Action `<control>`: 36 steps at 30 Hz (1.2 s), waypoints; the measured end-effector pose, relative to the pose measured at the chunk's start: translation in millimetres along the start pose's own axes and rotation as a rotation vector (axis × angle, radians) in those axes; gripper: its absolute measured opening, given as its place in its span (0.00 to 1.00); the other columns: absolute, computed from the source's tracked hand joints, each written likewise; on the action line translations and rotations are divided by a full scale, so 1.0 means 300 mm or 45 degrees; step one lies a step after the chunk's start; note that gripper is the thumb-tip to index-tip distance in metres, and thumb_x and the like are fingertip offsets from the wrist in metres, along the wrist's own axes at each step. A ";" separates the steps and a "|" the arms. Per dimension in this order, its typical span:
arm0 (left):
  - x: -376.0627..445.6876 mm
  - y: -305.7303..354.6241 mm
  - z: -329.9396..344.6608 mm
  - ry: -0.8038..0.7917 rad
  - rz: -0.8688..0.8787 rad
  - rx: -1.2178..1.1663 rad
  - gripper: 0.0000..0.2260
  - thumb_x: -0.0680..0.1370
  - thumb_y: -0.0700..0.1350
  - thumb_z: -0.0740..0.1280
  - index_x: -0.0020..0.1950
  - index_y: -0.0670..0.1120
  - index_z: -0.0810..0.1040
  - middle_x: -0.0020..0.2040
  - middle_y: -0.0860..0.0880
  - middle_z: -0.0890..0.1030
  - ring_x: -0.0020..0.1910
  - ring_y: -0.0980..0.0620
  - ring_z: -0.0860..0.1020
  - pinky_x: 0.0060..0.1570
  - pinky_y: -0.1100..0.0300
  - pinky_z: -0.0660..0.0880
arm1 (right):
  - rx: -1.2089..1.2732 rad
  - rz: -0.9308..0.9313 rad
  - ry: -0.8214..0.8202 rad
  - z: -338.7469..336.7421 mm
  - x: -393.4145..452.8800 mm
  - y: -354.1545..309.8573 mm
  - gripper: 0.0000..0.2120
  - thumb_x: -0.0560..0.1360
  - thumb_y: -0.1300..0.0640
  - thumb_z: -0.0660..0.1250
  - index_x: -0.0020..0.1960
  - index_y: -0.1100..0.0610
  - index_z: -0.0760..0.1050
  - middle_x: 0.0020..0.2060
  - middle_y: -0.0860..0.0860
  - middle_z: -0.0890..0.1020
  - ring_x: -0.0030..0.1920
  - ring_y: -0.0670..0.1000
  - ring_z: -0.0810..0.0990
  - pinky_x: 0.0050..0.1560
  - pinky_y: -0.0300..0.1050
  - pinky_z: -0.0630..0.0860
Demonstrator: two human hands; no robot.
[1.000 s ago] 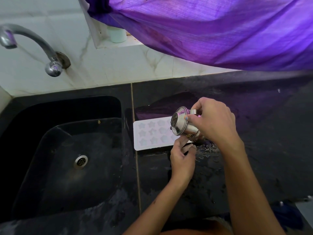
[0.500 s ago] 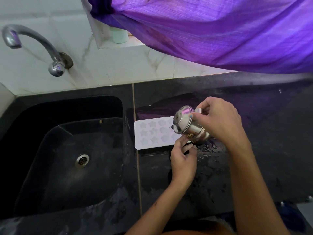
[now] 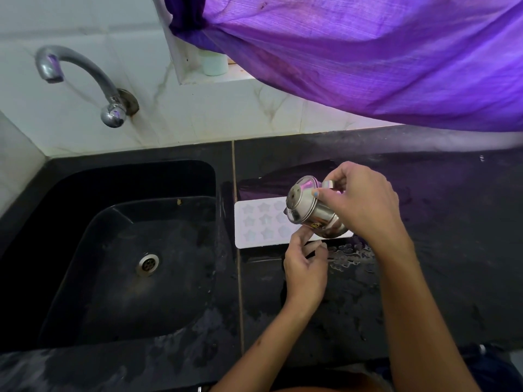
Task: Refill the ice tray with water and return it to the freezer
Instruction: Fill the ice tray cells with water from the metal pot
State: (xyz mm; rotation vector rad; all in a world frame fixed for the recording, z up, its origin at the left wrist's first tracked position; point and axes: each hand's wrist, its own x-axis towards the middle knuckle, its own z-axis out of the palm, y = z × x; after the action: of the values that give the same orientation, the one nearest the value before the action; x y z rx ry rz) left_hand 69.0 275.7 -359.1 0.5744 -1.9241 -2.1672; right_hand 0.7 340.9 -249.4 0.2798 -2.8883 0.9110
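Note:
A white ice tray (image 3: 256,224) with star-shaped cells lies flat on the black counter just right of the sink. My right hand (image 3: 365,202) grips a small steel jug (image 3: 311,215) by its handle and holds it tilted to the left over the tray's right half, which it hides. My left hand (image 3: 305,267) rests at the tray's near edge, fingertips touching it just below the jug. Spilled water (image 3: 351,254) beads on the counter right of that hand.
A black sink (image 3: 127,250) with a steel drain (image 3: 147,263) lies to the left, under a curved metal tap (image 3: 85,77) on the white tiled wall. A purple curtain (image 3: 368,52) hangs over the back right. A pale cup (image 3: 215,63) stands on the ledge.
The jug and my right hand have stayed over the tray with only a slight shift. My left hand remains at the tray's near edge.

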 end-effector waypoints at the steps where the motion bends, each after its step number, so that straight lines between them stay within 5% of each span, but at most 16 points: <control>1: 0.001 0.001 -0.004 0.005 -0.012 -0.004 0.18 0.78 0.34 0.62 0.66 0.44 0.70 0.57 0.54 0.79 0.49 0.60 0.80 0.51 0.67 0.75 | -0.014 -0.010 -0.005 0.006 -0.001 -0.006 0.08 0.72 0.46 0.70 0.42 0.48 0.74 0.43 0.47 0.81 0.46 0.54 0.78 0.43 0.47 0.70; 9: 0.011 -0.016 -0.013 0.039 -0.075 -0.075 0.17 0.77 0.33 0.63 0.65 0.44 0.72 0.61 0.50 0.77 0.45 0.69 0.78 0.49 0.69 0.75 | -0.055 -0.063 -0.001 0.027 -0.011 -0.038 0.07 0.72 0.48 0.70 0.42 0.47 0.73 0.42 0.46 0.80 0.46 0.55 0.78 0.42 0.46 0.65; 24: 0.006 0.001 -0.028 0.040 -0.108 -0.096 0.17 0.77 0.33 0.62 0.66 0.42 0.71 0.63 0.50 0.76 0.51 0.58 0.80 0.56 0.59 0.74 | -0.096 -0.115 0.017 0.040 -0.019 -0.055 0.07 0.72 0.49 0.71 0.43 0.48 0.73 0.39 0.45 0.76 0.46 0.55 0.77 0.42 0.46 0.64; 31: 0.008 0.001 -0.031 0.030 -0.106 -0.104 0.17 0.77 0.33 0.62 0.66 0.42 0.72 0.63 0.50 0.76 0.47 0.65 0.79 0.56 0.61 0.74 | -0.086 -0.110 0.021 0.046 -0.019 -0.047 0.08 0.72 0.48 0.71 0.43 0.48 0.72 0.39 0.45 0.76 0.45 0.55 0.77 0.42 0.46 0.66; 36: 0.001 0.007 -0.031 0.027 -0.110 -0.093 0.19 0.77 0.33 0.61 0.67 0.43 0.71 0.63 0.49 0.76 0.55 0.55 0.79 0.61 0.55 0.74 | -0.078 -0.084 0.045 0.050 -0.018 -0.040 0.08 0.72 0.47 0.71 0.42 0.48 0.73 0.41 0.45 0.78 0.46 0.55 0.77 0.42 0.46 0.66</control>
State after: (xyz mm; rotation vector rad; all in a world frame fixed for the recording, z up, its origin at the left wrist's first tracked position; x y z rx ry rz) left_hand 72.2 266.9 -358.0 0.6762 -1.8330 -2.2638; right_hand 7.9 323.3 -255.6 0.3476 -2.8506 0.8070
